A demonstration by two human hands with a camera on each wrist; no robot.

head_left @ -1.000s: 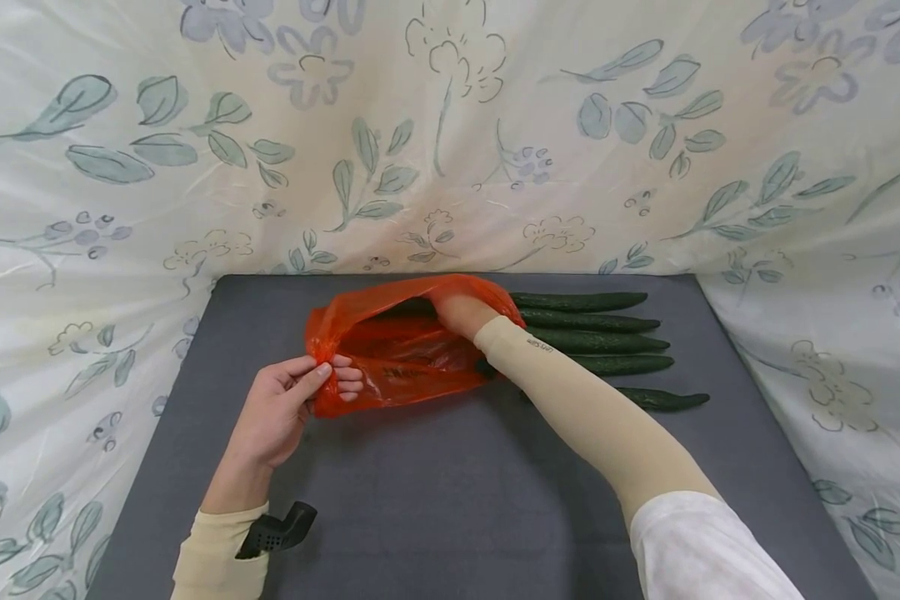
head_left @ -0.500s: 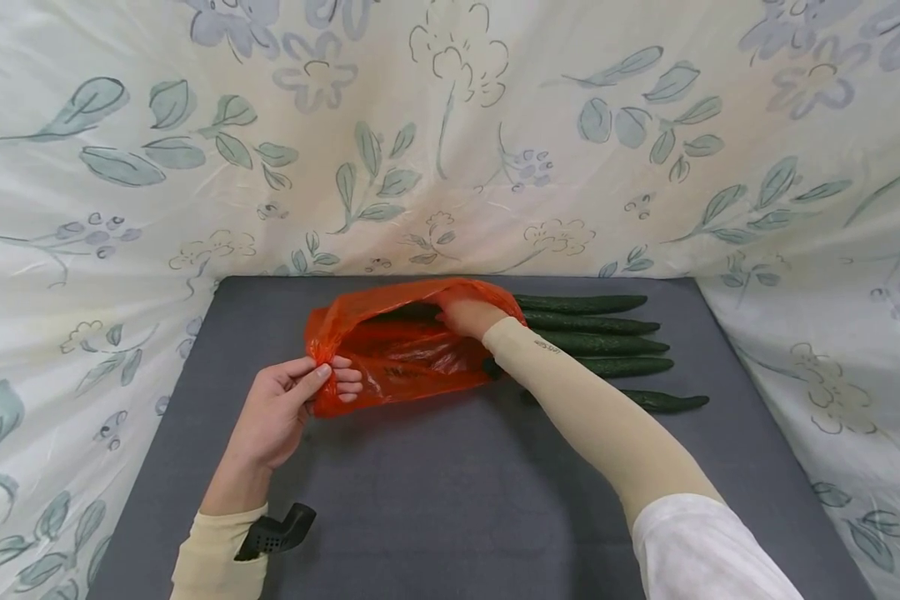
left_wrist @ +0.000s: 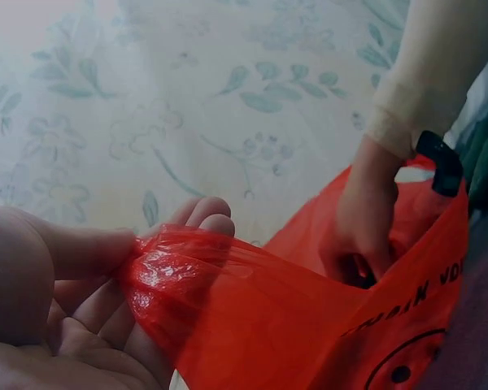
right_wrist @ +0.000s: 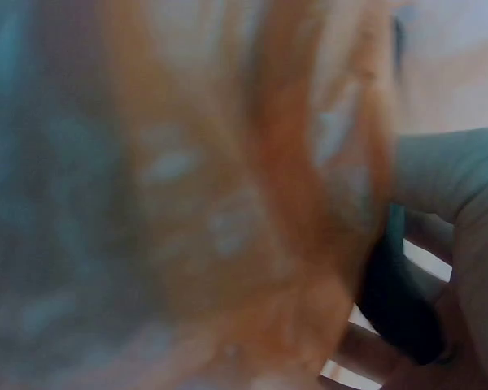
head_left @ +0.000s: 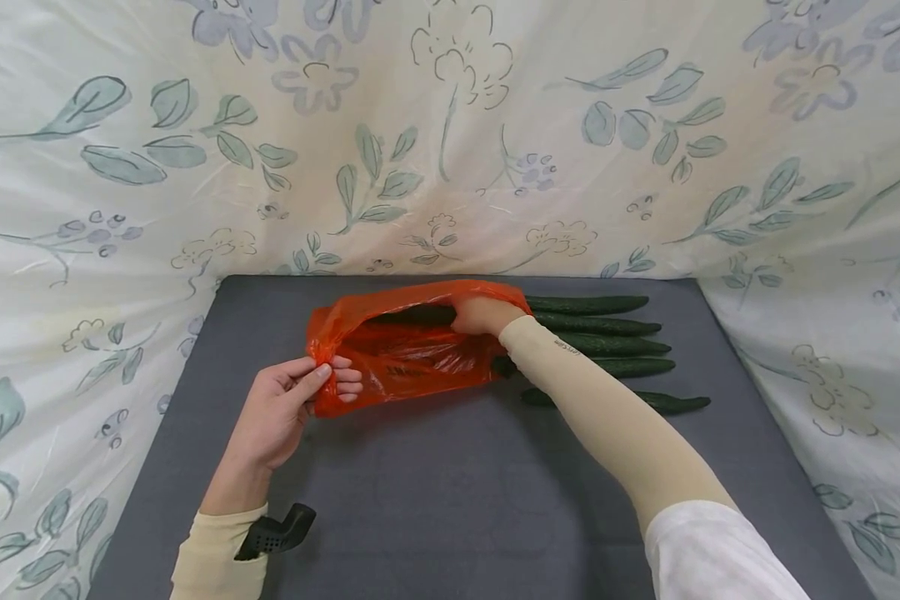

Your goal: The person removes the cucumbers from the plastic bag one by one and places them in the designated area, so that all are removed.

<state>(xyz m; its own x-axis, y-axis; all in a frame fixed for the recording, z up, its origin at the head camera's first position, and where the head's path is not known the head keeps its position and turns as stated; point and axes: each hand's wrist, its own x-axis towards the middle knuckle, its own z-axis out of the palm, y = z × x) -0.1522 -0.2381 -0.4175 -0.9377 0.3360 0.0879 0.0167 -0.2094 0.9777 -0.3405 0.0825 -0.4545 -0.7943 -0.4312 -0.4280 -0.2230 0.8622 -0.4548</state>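
Observation:
A red plastic bag [head_left: 412,292] lies on the table with its mouth spread toward me. My left hand [head_left: 281,408] pinches its gathered left end between thumb and fingers. In the left wrist view, dark print and part of a smiley show on the bag [left_wrist: 268,325]. My right hand [head_left: 487,317] reaches through the bag's mouth. Its thumb and fingers curl round the right end of a dark green cucumber [head_left: 420,315] inside. In the blurred right wrist view, that cucumber's dark end [right_wrist: 403,301] lies between thumb and fingers. The bag hides the cucumber's far side.
Several cucumbers [head_left: 603,324] lie side by side to the right of the bag, partly behind my right forearm. A single cucumber [head_left: 671,403] lies nearer to me. The grey table [head_left: 435,500] meets a flowered cloth [head_left: 450,150] at its back and sides.
My right hand has drawn back to the right along the cucumber, baring more of it inside the bag. The left hand keeps its hold in the same place.

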